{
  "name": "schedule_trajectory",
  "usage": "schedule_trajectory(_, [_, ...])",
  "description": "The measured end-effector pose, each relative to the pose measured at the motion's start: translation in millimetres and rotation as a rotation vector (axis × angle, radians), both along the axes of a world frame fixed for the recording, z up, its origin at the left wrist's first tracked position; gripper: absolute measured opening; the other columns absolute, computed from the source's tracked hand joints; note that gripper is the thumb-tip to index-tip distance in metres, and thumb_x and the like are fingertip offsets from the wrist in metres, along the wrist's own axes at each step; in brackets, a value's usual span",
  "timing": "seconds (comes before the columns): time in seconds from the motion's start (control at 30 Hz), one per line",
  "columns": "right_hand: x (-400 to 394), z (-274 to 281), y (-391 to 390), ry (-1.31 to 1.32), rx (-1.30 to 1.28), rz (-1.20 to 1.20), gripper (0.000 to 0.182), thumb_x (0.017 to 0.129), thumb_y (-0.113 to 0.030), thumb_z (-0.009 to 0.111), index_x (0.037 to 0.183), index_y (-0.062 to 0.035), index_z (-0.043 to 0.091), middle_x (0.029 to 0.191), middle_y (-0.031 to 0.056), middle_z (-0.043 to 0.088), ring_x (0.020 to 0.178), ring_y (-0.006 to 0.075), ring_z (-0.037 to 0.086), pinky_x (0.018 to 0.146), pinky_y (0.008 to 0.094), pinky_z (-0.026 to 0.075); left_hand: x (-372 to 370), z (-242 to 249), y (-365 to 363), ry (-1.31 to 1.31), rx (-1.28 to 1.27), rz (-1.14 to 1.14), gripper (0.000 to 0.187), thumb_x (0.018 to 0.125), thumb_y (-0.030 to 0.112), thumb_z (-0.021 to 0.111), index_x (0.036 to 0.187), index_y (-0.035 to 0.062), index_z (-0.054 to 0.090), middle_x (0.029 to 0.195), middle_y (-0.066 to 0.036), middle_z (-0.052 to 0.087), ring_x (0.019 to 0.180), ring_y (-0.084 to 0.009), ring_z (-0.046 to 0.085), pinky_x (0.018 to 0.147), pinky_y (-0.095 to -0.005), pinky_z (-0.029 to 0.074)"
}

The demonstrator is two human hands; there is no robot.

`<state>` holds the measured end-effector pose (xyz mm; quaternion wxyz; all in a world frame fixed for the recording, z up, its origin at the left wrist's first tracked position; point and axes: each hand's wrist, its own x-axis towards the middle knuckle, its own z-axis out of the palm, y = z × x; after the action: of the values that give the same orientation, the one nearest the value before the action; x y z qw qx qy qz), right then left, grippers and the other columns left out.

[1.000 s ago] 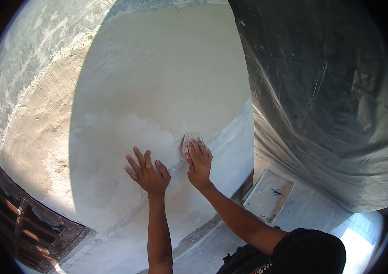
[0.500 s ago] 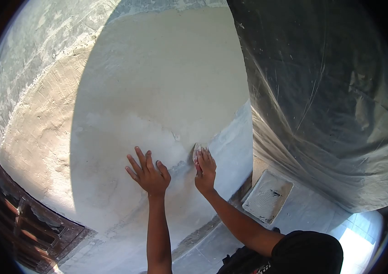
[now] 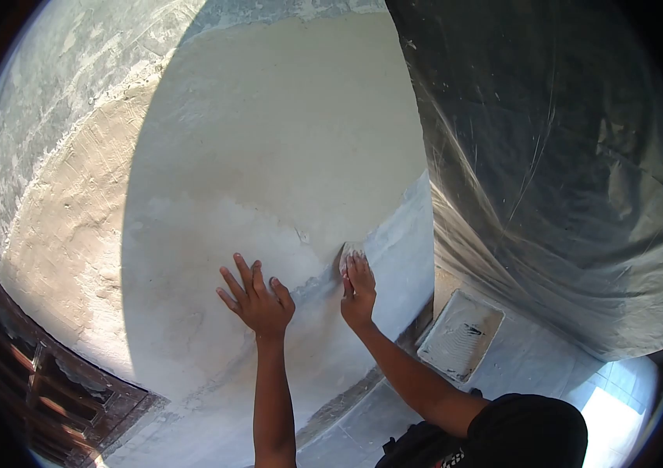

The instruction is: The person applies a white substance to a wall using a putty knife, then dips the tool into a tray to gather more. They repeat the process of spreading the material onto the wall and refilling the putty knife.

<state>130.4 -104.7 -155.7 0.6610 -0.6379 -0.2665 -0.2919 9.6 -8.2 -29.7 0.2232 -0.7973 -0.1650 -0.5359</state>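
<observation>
Rightward since a second ago, the right hand presses a pad flat on the wall; left hand spread alongside. Pad seems light, bendable, best held under flat fingers

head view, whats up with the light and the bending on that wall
Head view: fisheye lens bows the wall and rounds the frame into black corners; hard sun lights the wall's left strip, a big curved shadow covers the middle where both hands work; plastic sheet shows streaky glare; bottom-right floor is blown out.
</observation>
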Motion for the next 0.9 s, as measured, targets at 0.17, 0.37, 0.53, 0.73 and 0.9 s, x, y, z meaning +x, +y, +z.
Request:
schedule_trajectory(0.17, [-29,-4,-30,-0.016,0.062,0.17,0.042,0.087,0.008,0.059,0.128,-0.0013,0.063,0.132,0.0191,0.061,0.131,0.0385,0.052,0.111,0.0462,0.036,-2,0,-1,0.007,0.01,-0.011,0.046,0.088,0.015,0.051,0.131,-0.0004,0.046,0.156,-0.023,0.035,0.15,-0.0456,0.015,0.117,-0.0625,0.001])
schedule_trajectory(0.37, [76,59,-24,-0.044,0.153,-0.209,0.044,0.089,0.011,0.054,0.132,0.0021,0.058,0.136,0.0211,0.058,0.132,0.0397,0.05,0.11,0.0437,0.04,0,-1,0,-0.006,0.031,0.0,0.046,0.089,0.017,0.052,0.131,0.0003,0.046,0.156,-0.023,0.036,0.149,-0.0459,0.018,0.117,-0.0622,0.001])
schedule_trajectory(0.53, [-14,4,4,-0.001,0.019,0.02,0.048,0.086,0.002,0.062,0.133,-0.0031,0.059,0.139,0.021,0.055,0.135,0.0432,0.045,0.112,0.0511,0.032,-2,-1,0,-0.001,0.015,-0.001,0.046,0.089,0.016,0.052,0.132,0.0011,0.046,0.156,-0.022,0.036,0.149,-0.0454,0.019,0.117,-0.0614,0.001])
schedule_trajectory(0.73, [-14,17,-45,-0.132,0.037,0.086,0.042,0.088,0.01,0.057,0.128,-0.0012,0.062,0.133,0.018,0.061,0.126,0.0352,0.057,0.107,0.042,0.043,0,-1,2,-0.013,0.026,-0.005,0.046,0.088,0.016,0.052,0.132,0.0015,0.046,0.156,-0.022,0.037,0.149,-0.0453,0.019,0.117,-0.061,0.001])
schedule_trajectory(0.9, [57,67,-16,-0.081,0.159,-0.175,0.041,0.089,0.009,0.057,0.129,0.0,0.062,0.133,0.019,0.061,0.126,0.0368,0.056,0.107,0.0424,0.043,-2,-2,0,-0.005,0.025,0.009,0.047,0.089,0.016,0.051,0.134,0.0018,0.045,0.155,-0.022,0.038,0.149,-0.0452,0.02,0.118,-0.0611,0.002])
